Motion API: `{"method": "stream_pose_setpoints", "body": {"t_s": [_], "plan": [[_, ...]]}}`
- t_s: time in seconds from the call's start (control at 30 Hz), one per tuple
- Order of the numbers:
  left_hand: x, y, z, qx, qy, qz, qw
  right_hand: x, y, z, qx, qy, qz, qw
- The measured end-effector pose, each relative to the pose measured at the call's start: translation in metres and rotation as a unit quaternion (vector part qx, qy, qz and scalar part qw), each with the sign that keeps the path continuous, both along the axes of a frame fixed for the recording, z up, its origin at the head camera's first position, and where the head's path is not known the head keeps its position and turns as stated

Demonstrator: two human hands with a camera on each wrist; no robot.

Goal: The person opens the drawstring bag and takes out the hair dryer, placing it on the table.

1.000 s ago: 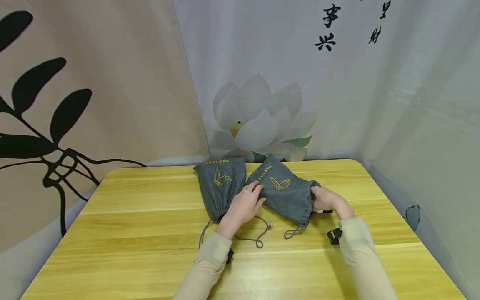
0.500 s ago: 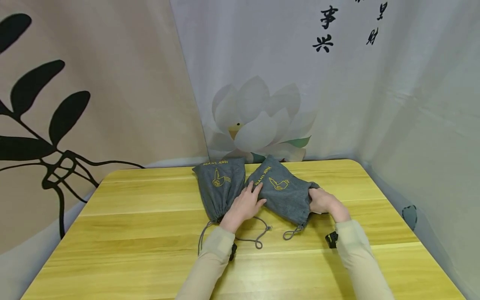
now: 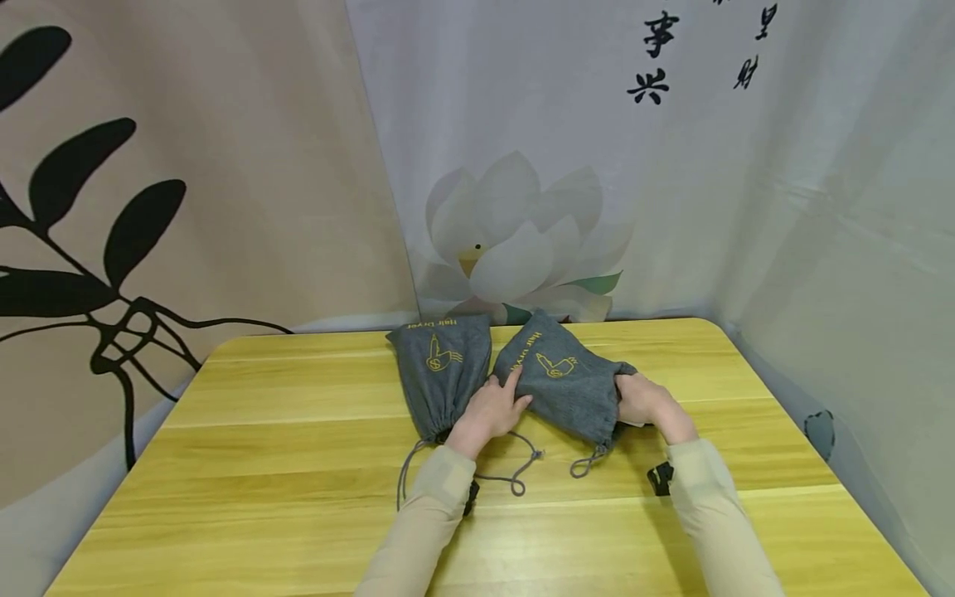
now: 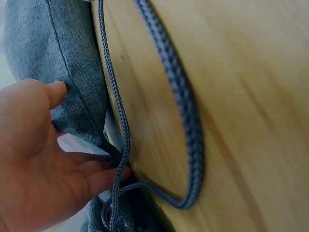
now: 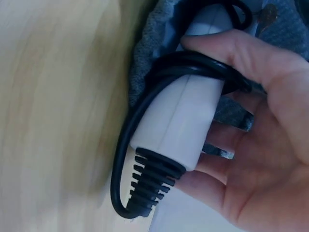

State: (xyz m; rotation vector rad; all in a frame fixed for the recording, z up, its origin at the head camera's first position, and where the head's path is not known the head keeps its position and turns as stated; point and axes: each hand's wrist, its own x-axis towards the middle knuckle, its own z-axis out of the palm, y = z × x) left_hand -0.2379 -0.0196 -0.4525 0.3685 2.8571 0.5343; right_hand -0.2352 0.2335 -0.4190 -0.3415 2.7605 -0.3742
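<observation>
Grey drawstring pouch (image 3: 578, 388) is lying on the worktop (image 3: 261, 448) in the head view, just beside a matching left-side pouch (image 3: 442, 381); the left hand (image 3: 491, 408) is touching the former, the right hand (image 3: 643, 400) reaching to its mouth. In the left wrist view, the grip is lying spread near a looped cord (image 4: 189, 121). In the right wrist view, the grip is clasping a white hair-dryer handle (image 5: 179, 116) wound with black cable (image 5: 190, 67).

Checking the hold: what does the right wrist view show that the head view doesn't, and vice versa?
Only right wrist: the black cord looped round the white handle, with the right thumb against it.

Only head: the left hand, the left bag and the lotus print.

Both: the right hand, the right bag and the tabletop.
</observation>
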Motion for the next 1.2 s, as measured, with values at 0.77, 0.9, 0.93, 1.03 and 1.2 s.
{"method": "stream_pose_setpoints", "body": {"t_s": [0.77, 0.9, 0.93, 1.03, 1.2], "plan": [[-0.001, 0.007, 0.0, -0.053, -0.005, -0.011, 0.9985, 0.008, 0.035, 0.005, -0.038, -0.012, 0.02, 0.999], [-0.001, 0.007, 0.001, -0.058, -0.005, -0.011, 0.9982, 0.009, 0.042, 0.005, -0.04, -0.017, 0.022, 0.999], [-0.001, 0.007, 0.002, -0.059, -0.005, -0.012, 0.9982, 0.009, 0.042, 0.005, -0.039, -0.017, 0.025, 0.999], [-0.001, 0.007, 0.002, -0.058, -0.005, -0.012, 0.9983, 0.01, 0.043, 0.004, -0.038, -0.022, 0.023, 0.999], [0.001, 0.008, 0.003, -0.047, -0.011, -0.008, 0.9988, 0.011, 0.039, 0.003, -0.02, -0.025, 0.016, 0.999]]}}
